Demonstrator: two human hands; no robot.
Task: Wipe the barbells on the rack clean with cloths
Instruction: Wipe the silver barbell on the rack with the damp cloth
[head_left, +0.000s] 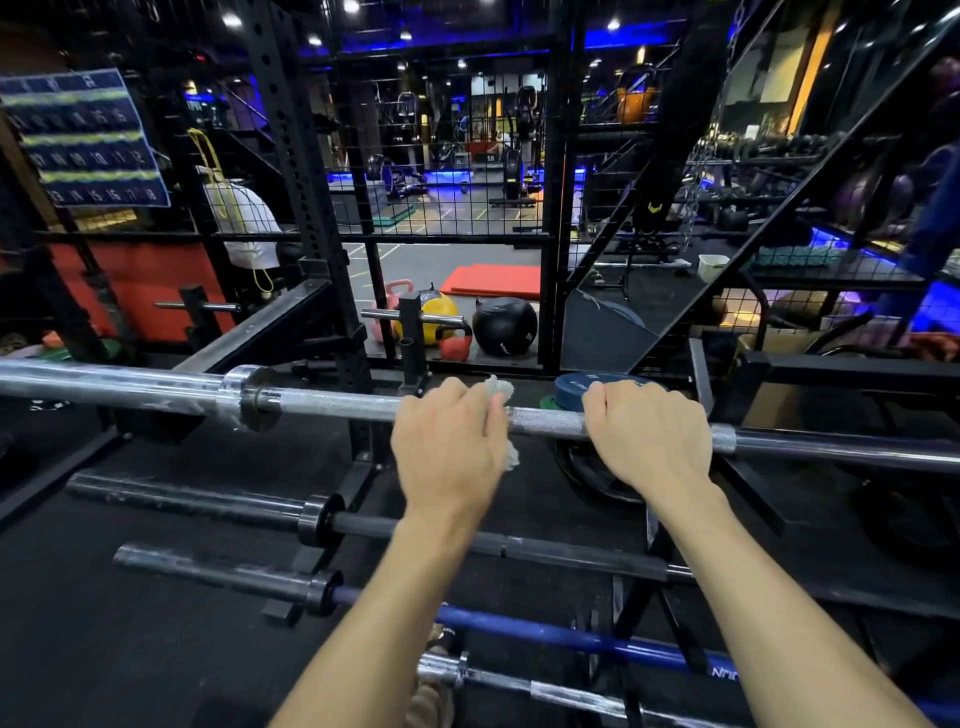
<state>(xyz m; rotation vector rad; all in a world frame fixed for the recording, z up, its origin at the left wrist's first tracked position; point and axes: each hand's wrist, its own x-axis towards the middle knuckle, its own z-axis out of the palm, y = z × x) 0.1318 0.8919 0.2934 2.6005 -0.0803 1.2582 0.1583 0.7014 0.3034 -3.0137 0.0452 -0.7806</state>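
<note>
Two hands rest on the top barbell (337, 405), a silver bar lying across the rack (363, 452) from far left to far right in the head view. The left hand (449, 441) curls over the knurled shaft and holds a white cloth (501, 395) against the bar; the cloth shows above the knuckles and again as a frayed bit hanging just below the hand's right edge. The right hand (647, 434) sits a short way to the right of the left hand, its fingers wrapped over the same shaft with no cloth visible in it. Bare knurled steel shows between the two hands. To the left of the left hand the shaft runs to a collar and then the thicker sleeve.

Below the forearms lie three more bars on lower rungs: a black barbell (208, 506) nearest under the wrists, a blue barbell (571, 636) with a dark sleeve beneath that, and a lower silver barbell (519, 686) closest to the person. Just beyond the right hand a blue weight plate (574, 387) lies flat, and under that hand a black plate (587, 478) lies on the floor. Farther beyond the left hand, past the wire fence, sit a red kettlebell (456, 345), a yellow ball (439, 312) and a black medicine ball (505, 326).
</note>
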